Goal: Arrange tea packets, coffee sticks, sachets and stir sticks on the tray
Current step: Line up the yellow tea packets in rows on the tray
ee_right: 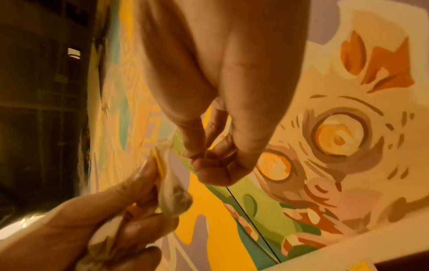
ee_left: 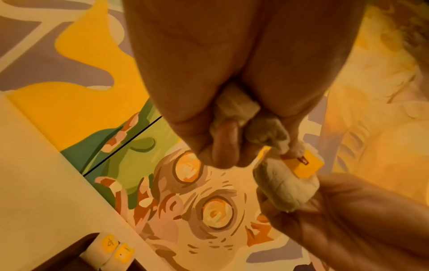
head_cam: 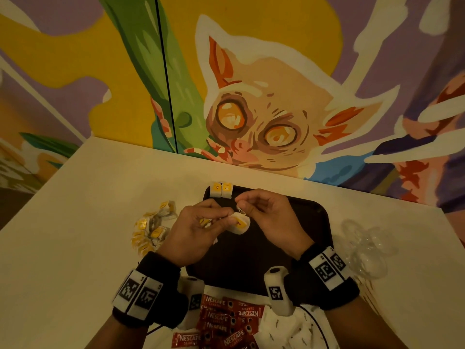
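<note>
Above the dark tray, the left hand clutched tea bags while the right hand pinched a string; untangling seemed underway, then placing beside two tea packets

Flat rectangular tray: black. Soft paper tea bags: white with yellow tags. Foil coffee sticks: red, white lettering. Smooth counter: cream. Painted wall mural: purple, yellow and green, with an orange-eyed beige animal. Fabric wristbands: black, carrying black-and-white square markers.
</note>
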Available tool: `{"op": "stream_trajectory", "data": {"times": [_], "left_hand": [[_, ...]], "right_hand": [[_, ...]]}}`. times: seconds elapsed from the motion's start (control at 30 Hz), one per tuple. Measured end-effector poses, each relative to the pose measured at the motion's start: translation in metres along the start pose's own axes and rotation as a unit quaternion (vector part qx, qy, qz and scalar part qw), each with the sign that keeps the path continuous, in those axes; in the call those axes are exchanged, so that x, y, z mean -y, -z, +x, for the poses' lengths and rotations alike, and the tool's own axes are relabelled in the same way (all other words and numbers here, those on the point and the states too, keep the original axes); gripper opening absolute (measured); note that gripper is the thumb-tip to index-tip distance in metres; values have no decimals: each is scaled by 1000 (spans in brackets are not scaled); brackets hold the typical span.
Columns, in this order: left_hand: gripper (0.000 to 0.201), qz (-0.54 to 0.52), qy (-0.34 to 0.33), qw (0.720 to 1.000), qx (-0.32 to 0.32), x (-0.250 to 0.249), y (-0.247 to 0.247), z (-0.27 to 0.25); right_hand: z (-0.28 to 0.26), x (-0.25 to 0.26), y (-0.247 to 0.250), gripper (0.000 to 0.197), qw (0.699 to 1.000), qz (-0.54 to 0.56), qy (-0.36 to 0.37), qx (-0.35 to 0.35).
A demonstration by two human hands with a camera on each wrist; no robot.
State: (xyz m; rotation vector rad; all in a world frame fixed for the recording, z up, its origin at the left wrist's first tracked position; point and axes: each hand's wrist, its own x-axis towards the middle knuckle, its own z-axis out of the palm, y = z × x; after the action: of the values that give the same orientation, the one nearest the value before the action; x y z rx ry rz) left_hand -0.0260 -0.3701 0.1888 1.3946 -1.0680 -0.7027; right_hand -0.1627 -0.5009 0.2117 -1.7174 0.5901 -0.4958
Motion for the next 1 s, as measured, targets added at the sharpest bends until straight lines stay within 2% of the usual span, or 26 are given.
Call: {"op": "stream_trajectory", "data": {"times": [0.17, 0.37, 0.5, 0.57, 0.73, 0.87, 1.0], "left_hand": [[15, 19, -15, 999, -23, 1, 1, 2], [17, 15, -1, 995, -100, 2, -1, 5], [21, 12, 8, 990, -143, 6, -2, 6], [18, 12, 18, 989, -145, 7, -2, 5], [13, 9, 49, 989, -138, 4, -4, 3], [23, 16, 56, 989, -136, 5, 0, 5], [12, 31, 61, 991, -118, 12, 3, 7]], "right_hand": [[-2, -4, -6, 18, 998, 55, -36, 16], [-5, -2, -8, 17, 992, 101, -60, 40], [-6, -3, -9, 27, 989, 125, -70, 42], [-6, -6, -13, 29, 994, 96, -47, 38], [-3, -18, -18, 15, 999, 22, -21, -16], [0, -22, -20, 16, 1000, -6, -24, 6], [3, -27, -25, 17, 999, -6, -27, 19]]}}
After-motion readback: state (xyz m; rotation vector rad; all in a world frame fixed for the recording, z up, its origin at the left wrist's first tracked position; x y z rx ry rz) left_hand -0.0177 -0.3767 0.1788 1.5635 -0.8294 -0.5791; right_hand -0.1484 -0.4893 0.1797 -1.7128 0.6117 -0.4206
